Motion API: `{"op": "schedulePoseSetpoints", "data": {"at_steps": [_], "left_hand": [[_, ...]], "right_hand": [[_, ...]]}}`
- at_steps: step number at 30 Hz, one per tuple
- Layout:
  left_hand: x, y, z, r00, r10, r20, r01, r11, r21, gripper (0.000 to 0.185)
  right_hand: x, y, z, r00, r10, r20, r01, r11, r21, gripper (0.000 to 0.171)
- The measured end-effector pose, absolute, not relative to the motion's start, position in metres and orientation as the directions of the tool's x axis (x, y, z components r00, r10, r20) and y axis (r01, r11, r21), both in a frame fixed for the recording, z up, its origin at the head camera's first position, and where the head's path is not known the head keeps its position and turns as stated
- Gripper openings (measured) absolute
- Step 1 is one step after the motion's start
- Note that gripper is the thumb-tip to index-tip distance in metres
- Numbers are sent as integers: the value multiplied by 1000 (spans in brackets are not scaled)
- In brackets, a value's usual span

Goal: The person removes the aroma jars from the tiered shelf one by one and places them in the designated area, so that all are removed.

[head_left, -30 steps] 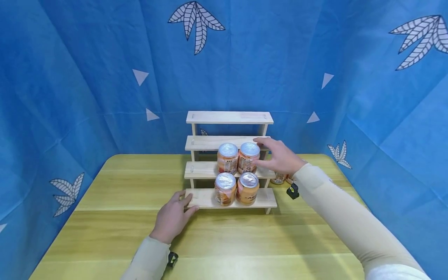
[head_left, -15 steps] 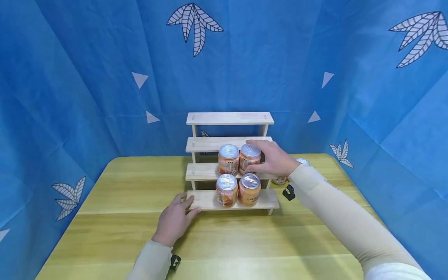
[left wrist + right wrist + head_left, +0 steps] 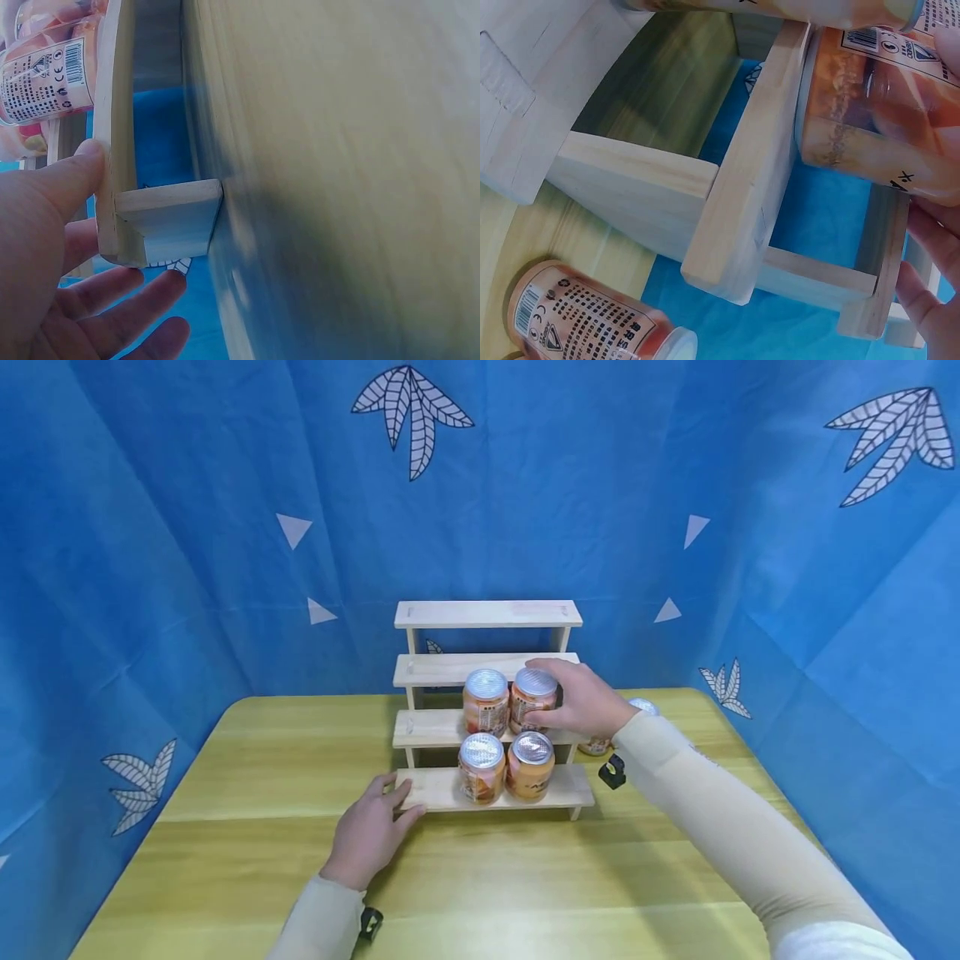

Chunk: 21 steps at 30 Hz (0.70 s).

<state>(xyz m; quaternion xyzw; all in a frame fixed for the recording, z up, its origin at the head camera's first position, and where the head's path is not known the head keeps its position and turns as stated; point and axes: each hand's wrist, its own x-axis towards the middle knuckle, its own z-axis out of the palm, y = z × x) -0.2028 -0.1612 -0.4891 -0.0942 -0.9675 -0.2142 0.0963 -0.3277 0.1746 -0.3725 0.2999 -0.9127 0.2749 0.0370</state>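
A four-step wooden display rack (image 3: 432, 785) stands on the table. My left hand (image 3: 366, 835) grips the left end of its lowest step, with the thumb on the front edge in the left wrist view. Two clear cans with silver lids and orange contents, a left can (image 3: 482, 768) and a right can (image 3: 530, 767), stand on that step. On the second step, my right hand (image 3: 585, 702) holds a can (image 3: 531, 697) between thumb and fingers from its right side. Close beside it, to the left, stands another can (image 3: 486, 702).
More cans (image 3: 642, 706) stand on the table right of the rack, partly hidden by my right forearm; one can (image 3: 592, 315) shows in the right wrist view. A blue curtain (image 3: 525, 510) hangs behind. The rack's top step (image 3: 487, 613) is bare wood.
My right hand has moved slightly left and closed in around the right can on the second step. My left hand stays at the rack's left end.
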Motion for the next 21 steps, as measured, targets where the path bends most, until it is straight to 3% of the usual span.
{"op": "schedulePoseSetpoints", "data": {"at_steps": [21], "left_hand": [[-202,-162,-490,-964,134,228,216,897,385,58]], "right_hand": [[-321,183,-371,-866,-425,264,-499,710,-496,81]]}}
